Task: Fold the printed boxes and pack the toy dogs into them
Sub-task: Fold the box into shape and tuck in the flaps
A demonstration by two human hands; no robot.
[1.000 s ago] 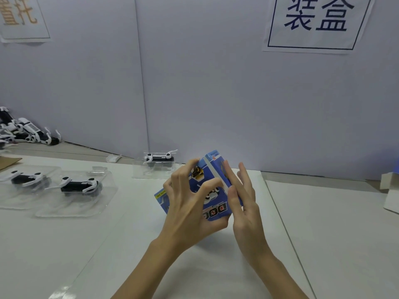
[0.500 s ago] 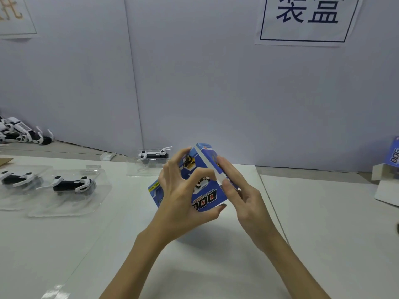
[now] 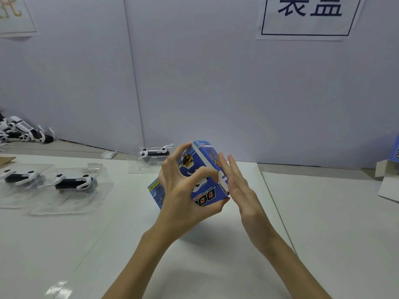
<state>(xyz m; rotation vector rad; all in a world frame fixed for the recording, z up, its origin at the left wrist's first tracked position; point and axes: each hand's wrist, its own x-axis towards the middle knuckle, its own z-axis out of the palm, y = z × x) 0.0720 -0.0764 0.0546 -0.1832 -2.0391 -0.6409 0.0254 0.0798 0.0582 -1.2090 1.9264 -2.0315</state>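
Observation:
A blue printed box (image 3: 203, 169) with "DOG" lettering is held tilted above the white table. My left hand (image 3: 183, 190) grips it from the front and left, fingers curled over its top edge and thumb under its bottom edge. My right hand (image 3: 239, 186) lies against the box's right end with straight fingers. Three black-and-white toy dogs in clear plastic trays lie on the table: one far left (image 3: 19, 176), one beside it (image 3: 72, 182), one at the back by the wall (image 3: 154, 152).
A heap of loose toy dogs (image 3: 19, 131) lies at the far left by the wall. An open white carton with a blue box (image 3: 390, 175) stands at the right edge. A seam (image 3: 274, 206) splits the table right of my hands.
The box has stayed in my hands with little turning. My right fingers have straightened against its right end, and the view has dipped slightly.

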